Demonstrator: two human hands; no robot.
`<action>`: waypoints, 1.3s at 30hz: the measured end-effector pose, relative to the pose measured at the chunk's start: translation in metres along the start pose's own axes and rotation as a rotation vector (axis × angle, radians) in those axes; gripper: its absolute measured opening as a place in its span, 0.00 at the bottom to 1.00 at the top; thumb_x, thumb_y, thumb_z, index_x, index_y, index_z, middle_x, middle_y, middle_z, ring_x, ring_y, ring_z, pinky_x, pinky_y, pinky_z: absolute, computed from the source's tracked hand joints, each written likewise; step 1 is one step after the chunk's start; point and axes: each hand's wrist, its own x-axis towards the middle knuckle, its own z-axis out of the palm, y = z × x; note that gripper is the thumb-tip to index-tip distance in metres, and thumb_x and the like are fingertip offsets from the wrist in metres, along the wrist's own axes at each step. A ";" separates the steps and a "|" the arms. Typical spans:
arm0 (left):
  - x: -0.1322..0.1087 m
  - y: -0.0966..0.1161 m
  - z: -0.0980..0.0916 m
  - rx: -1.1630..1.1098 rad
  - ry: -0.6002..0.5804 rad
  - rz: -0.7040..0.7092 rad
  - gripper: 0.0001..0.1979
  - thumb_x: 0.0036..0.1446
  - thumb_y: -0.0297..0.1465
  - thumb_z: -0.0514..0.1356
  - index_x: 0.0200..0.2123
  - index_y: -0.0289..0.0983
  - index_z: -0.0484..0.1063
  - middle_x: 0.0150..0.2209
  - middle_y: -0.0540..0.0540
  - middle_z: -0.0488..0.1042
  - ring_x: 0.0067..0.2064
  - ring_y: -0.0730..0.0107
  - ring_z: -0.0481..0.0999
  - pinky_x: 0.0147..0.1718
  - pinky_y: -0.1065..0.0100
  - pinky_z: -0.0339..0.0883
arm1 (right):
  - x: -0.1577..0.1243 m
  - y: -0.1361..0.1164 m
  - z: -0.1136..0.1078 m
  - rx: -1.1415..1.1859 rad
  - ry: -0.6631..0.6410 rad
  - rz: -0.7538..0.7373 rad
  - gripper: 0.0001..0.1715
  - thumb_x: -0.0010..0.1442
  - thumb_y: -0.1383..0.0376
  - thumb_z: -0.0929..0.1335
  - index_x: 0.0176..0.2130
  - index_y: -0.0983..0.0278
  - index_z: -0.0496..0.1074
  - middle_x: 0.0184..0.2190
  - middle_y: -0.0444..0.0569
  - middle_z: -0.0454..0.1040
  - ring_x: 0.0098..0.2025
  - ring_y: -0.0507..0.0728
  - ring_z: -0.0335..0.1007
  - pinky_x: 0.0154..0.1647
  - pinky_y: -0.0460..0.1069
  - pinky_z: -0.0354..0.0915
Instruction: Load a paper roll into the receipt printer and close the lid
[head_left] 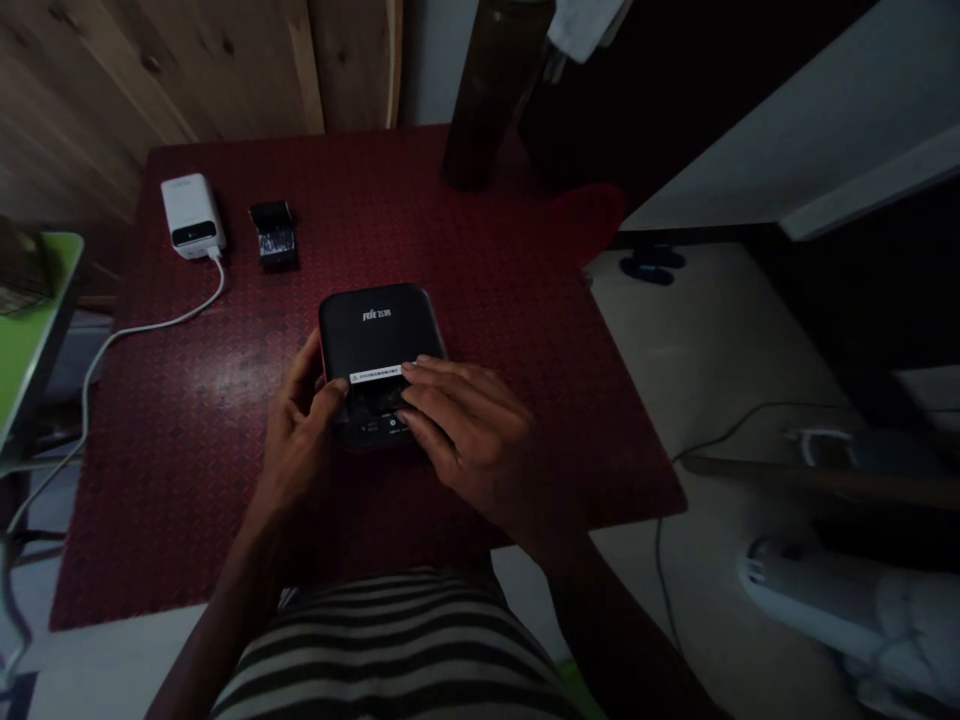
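A black, rounded square device point(379, 330) with white lettering and a thin red edge lies on the red table. A white strip with small print runs across it, above a darker recessed part on the side close to me. My left hand point(296, 440) grips its left side, thumb on top near the strip's left end. Over the right side lies my right hand point(472, 420), its fingers bent together with the tips at the strip and the recess. Whatever is under the right fingertips is hidden.
On the red patterned table point(187, 500) are a white power bank point(189, 208) with a white cable point(157, 325), a small black cartridge-like piece point(275, 237) and a tall dark bottle point(487, 100). A wooden wall stands behind; a green-topped table point(45, 340) is at the left.
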 end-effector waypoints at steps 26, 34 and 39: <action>-0.025 0.003 -0.005 -0.034 0.050 -0.065 0.27 0.64 0.32 0.69 0.66 0.49 0.83 0.68 0.46 0.82 0.69 0.50 0.81 0.64 0.56 0.79 | -0.056 -0.013 0.002 0.197 0.182 0.385 0.28 0.77 0.69 0.71 0.71 0.56 0.72 0.61 0.57 0.87 0.60 0.64 0.88 0.60 0.60 0.87; -0.024 0.009 0.001 -0.019 0.093 -0.088 0.23 0.63 0.33 0.70 0.61 0.47 0.85 0.64 0.45 0.85 0.64 0.50 0.85 0.59 0.57 0.81 | -0.056 -0.011 0.004 0.222 0.204 0.385 0.27 0.76 0.70 0.72 0.70 0.57 0.73 0.61 0.57 0.87 0.60 0.63 0.88 0.60 0.59 0.87; -0.025 0.001 0.000 -0.013 0.123 -0.090 0.27 0.63 0.33 0.70 0.65 0.49 0.82 0.67 0.45 0.83 0.67 0.50 0.83 0.60 0.56 0.81 | -0.054 -0.013 0.003 0.199 0.197 0.382 0.27 0.77 0.70 0.71 0.70 0.56 0.74 0.60 0.56 0.87 0.59 0.64 0.89 0.62 0.60 0.86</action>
